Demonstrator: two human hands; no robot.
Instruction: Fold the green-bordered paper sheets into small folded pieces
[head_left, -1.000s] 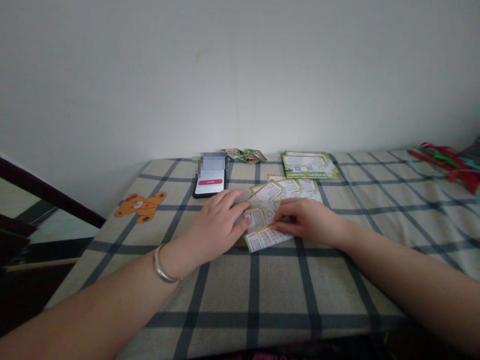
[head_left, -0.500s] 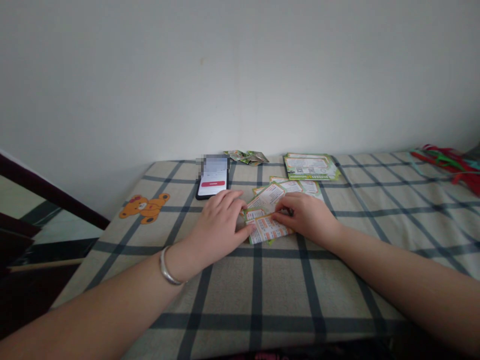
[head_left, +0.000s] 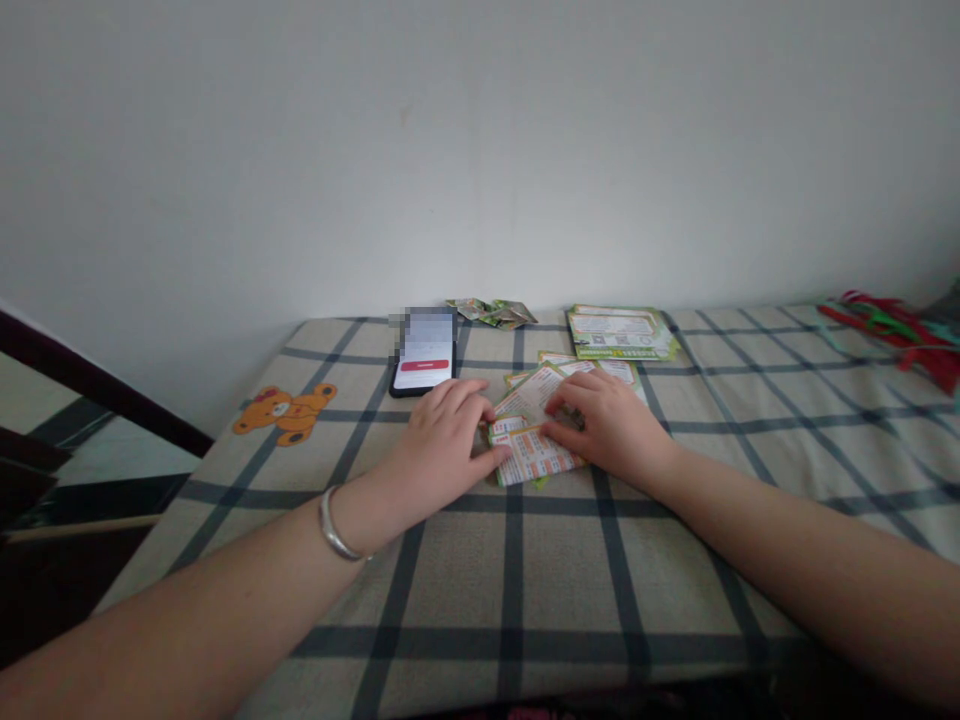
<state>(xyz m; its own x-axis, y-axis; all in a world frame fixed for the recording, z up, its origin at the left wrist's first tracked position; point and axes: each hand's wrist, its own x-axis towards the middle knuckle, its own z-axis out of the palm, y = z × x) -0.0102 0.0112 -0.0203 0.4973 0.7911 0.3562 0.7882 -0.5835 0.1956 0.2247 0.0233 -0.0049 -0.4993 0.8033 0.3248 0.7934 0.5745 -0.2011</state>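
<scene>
Left hand (head_left: pixel 448 437): open, fingers spread and slightly bent; the thumb lies at the left end of the leaflet (head_left: pixel 541 457), with the forefinger near its far left corner. Right hand (head_left: pixel 611 425): open, loosely curved; thumb and forefinger are parted at the leaflet's far edge, the thumb touching the paper.

The leaflet lies between the hands on the table (head_left: pixel 450 600), printed face up. Its long axis runs left to right, slightly oblique: the right end points away from the person, and the left end is nearer. A crease line is visible along its far side.

Directly behind and partly beneath it, the loose sheets (head_left: pixel 531 390) are fanned, pointing toward the wall (head_left: pixel 480 150). Behind these, near the wall, is a stack (head_left: pixel 621 332).

A bracelet (head_left: pixel 335 525) encircles the left wrist. Beyond the left hand, the phone (head_left: pixel 421 375) lies screen up, long axis front to back. Folded pieces (head_left: pixel 495 312) lie beside its far end. Far left: a flat bear (head_left: pixel 283 413). Far right: a red-and-green bundle (head_left: pixel 900 335).
</scene>
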